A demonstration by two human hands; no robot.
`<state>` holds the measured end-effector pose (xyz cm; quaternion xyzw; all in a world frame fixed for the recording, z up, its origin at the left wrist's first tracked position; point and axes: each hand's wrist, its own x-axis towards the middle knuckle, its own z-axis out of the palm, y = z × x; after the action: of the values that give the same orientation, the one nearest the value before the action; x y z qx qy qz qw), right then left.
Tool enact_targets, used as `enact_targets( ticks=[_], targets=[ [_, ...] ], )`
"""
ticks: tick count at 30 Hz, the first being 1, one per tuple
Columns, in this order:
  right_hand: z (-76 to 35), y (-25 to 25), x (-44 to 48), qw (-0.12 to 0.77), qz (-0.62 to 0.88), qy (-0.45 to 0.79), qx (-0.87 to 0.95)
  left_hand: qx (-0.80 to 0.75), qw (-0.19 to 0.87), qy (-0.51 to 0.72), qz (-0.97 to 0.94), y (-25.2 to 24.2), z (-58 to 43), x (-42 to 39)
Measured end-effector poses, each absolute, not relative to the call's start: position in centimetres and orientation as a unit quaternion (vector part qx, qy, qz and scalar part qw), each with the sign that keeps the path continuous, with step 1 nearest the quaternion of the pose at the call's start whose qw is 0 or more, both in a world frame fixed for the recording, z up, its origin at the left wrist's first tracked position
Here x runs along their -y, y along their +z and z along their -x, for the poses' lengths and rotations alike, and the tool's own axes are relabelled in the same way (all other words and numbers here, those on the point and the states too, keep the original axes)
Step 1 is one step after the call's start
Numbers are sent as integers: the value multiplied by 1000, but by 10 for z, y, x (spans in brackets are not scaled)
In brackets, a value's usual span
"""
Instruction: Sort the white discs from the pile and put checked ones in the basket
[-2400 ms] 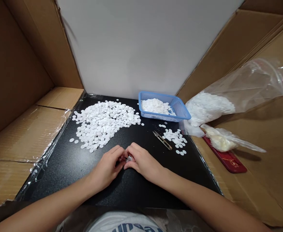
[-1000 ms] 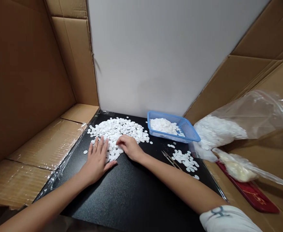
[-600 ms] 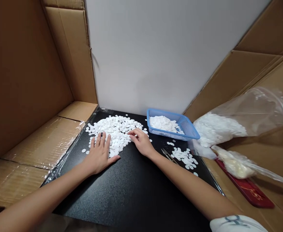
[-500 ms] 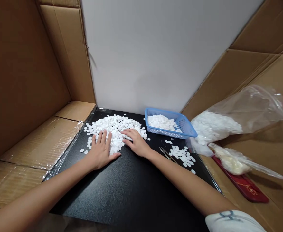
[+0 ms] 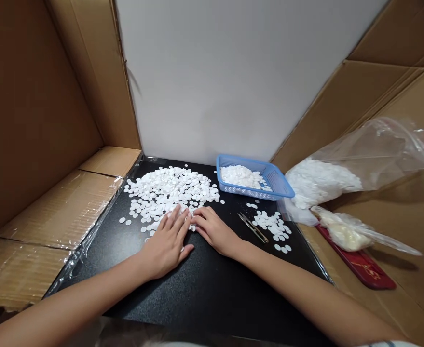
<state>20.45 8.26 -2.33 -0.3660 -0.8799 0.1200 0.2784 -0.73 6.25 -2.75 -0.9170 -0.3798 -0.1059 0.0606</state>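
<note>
The black bench (image 5: 200, 299) is seen bare and speckled in the foreground, crossed at either side by a bare forearm. The left grip (image 5: 166, 246) is held palm down and well open, the fingers extended and slightly spread; the near edge of the main heap of white discs (image 5: 171, 185) is covered by its fingertips, with discs rested upon rather than clasped. The right grip (image 5: 217, 233) is placed just beside it, half open, the fingers bent and directed toward the left fingertips. Discs at the heap's near right edge are met by its fingertips; whether one is pinched cannot be told.

To the right, beyond the bench edge, a red flat object (image 5: 374, 277) with gold markings is partly covered by a small plastic bag (image 5: 344, 231) of cream-coloured contents. On the bench, a pair of metal snips (image 5: 259, 234) is laid obliquely, beside a smaller group of discs (image 5: 271, 223).

The main heap is spread loosely beyond both hands, left of a blue basket (image 5: 248, 191), in which more white pieces (image 5: 240, 176) are piled toward the left. A large clear bag (image 5: 320, 180), part-filled with white pieces, is set just right of the basket. The bench is backed by a pale panel (image 5: 233, 72).
</note>
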Motion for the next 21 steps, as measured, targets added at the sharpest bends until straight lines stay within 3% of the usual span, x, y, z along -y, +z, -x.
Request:
enact_targets(
  ticks=[9, 21],
  targets=[
    [-244, -24, -32, 282, 408, 92, 863, 264, -24, -62, 962, -5, 8, -45],
    [-253, -17, -35, 334, 501, 177, 779, 364, -19, -20, 931, -3, 11, -115]
  ],
)
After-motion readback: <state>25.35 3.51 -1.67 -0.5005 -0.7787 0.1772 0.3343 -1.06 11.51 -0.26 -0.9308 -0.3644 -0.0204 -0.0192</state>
